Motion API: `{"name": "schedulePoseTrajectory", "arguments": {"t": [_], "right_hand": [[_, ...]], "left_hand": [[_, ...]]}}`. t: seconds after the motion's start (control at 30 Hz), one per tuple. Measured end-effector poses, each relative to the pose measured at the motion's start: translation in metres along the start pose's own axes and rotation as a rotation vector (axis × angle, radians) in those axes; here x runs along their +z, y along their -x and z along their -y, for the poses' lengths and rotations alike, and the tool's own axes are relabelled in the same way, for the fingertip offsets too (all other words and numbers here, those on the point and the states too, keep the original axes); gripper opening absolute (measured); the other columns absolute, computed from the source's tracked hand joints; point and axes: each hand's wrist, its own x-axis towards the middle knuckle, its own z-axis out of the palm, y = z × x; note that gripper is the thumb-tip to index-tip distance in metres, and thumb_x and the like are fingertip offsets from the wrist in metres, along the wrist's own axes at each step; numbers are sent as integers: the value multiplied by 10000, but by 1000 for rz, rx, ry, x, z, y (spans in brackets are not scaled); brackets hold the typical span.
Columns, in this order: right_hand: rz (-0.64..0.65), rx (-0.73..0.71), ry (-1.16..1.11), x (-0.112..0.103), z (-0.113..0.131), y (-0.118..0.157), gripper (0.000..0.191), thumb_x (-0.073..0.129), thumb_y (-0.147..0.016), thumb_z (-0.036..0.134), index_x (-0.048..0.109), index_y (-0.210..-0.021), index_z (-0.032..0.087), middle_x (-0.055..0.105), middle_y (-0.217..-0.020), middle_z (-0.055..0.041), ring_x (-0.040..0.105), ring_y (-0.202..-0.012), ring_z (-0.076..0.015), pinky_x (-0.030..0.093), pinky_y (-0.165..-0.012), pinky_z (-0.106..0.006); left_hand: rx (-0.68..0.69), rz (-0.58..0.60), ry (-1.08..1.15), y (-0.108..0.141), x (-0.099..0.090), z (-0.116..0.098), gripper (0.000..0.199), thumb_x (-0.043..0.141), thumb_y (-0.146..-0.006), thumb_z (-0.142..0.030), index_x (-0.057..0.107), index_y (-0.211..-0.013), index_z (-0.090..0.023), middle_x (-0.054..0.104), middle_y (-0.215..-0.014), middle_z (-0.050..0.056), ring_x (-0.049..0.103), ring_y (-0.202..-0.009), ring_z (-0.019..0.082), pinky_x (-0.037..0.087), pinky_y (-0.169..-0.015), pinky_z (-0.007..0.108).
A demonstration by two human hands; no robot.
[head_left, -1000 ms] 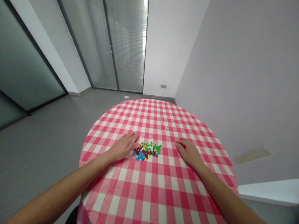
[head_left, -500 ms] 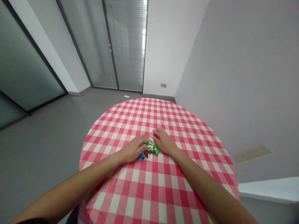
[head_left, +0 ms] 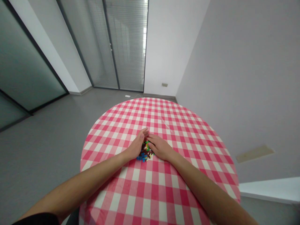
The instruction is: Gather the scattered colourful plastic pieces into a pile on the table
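Note:
A small heap of colourful pieces (head_left: 145, 153), blue, brown, green, yellow and white, lies on the checked tablecloth (head_left: 140, 200). Along its left side rests my left hand (head_left: 137, 145), turned on edge with the fingers stretched forward. My right hand (head_left: 161, 147) lies palm down against the heap's right side, its fingers extended toward the left fingertips. The two hands meet or nearly meet at the far side of the heap. Neither hand grips anything. Some pieces are hidden beneath the fingers.
The round table has a red and white checked cover. Beyond it stand a glass partition with blinds (head_left: 126, 47) and a pale wall with a socket (head_left: 164, 84). A white power strip (head_left: 127, 96) lies on the floor.
Both hands have drawn closer together around the pieces, and the left hand has tilted upright. The heap is narrower and more compact. The right hand has shifted left and slightly nearer.

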Motion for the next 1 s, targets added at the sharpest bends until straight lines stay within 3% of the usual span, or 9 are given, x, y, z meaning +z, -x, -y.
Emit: {"name": "schedulePoseTrajectory", "arguments": {"t": [0.17, 0.4, 0.53, 0.67, 0.8, 0.9, 1.0], "right_hand": [[-13, 5, -47, -1, 6, 11, 318, 446, -987, 252, 671, -1194, 163, 677, -1238, -132, 590, -1192, -250, 456, -1064, -451], [8, 87, -224, -20, 12, 23, 367, 392, -1027, 351, 721, -922, 227, 740, -923, -48, 673, -923, -216, 534, -865, -362], [-130, 200, -287, -25, 4, 27, 388, 400, -1019, 395, 731, -947, 205, 752, -963, -70, 689, -883, -226, 547, -811, -366], [-247, 290, -181, -16, -11, 28, 382, 403, -1005, 350, 691, -1211, 205, 713, -1195, -112, 662, -1103, -259, 519, -973, -457], [-75, 195, -41, -9, -12, 28, 462, 384, -1018, 351, 562, -1404, 169, 551, -1447, -147, 505, -1350, -274, 392, -1140, -518], [72, 106, 28, -10, -2, 27, 478, 389, -1027, 359, 513, -1448, 169, 508, -1488, -146, 443, -1399, -291, 314, -1179, -565], [118, 45, 30, -13, 6, 26, 451, 414, -1021, 321, 517, -1445, 203, 528, -1472, -125, 443, -1390, -281, 317, -1176, -556]], "left_hand": [[-10, 24, 37, -2, 9, -1, 707, 263, -981, -685, 370, -1467, -183, 442, -1504, 195, 428, -1408, 273, 271, -1210, 508], [-45, 70, 155, -7, 16, 1, 684, 290, -970, -699, 389, -1450, -222, 413, -1527, 186, 462, -1382, 299, 319, -1177, 530], [-71, 35, 222, -10, 7, -4, 734, 257, -946, -746, 373, -1460, -235, 378, -1557, 181, 471, -1378, 307, 343, -1167, 540], [-78, 95, -27, -9, -16, -21, 673, 292, -971, -696, 467, -1418, -226, 463, -1512, 149, 477, -1374, 298, 344, -1182, 515], [-83, 191, -399, -8, -38, -35, 550, 440, -977, -581, 503, -1410, -246, 519, -1474, 107, 478, -1365, 307, 342, -1186, 535], [-71, 254, -572, -9, -41, -37, 481, 409, -997, -520, 564, -1359, -243, 567, -1424, 92, 507, -1327, 304, 366, -1169, 524], [-11, 339, -668, -12, -38, -37, 430, 388, -1004, -453, 609, -1313, -251, 605, -1374, 90, 539, -1281, 306, 388, -1142, 521]]}}
